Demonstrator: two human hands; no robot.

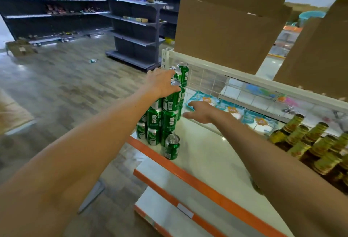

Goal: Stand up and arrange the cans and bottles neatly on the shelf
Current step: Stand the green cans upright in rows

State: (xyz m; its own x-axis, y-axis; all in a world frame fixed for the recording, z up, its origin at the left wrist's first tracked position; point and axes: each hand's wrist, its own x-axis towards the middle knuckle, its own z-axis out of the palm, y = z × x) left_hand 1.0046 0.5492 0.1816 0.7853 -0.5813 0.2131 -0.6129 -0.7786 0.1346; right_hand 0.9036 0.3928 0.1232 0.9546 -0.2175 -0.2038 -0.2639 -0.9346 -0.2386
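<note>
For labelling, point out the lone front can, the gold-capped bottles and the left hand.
lone front can [172,148], head view, its green side
gold-capped bottles [298,134], head view, one foil neck
left hand [160,82], head view, its back

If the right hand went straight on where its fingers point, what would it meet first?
Most likely the can stack, about its middle tier. The right hand is open, pointing left, close to it. Depth is unclear, so it might pass behind.

The left hand [162,82] grips the top can [172,99] of the green stack [155,122]; the right hand [200,113] hovers beside.
</note>
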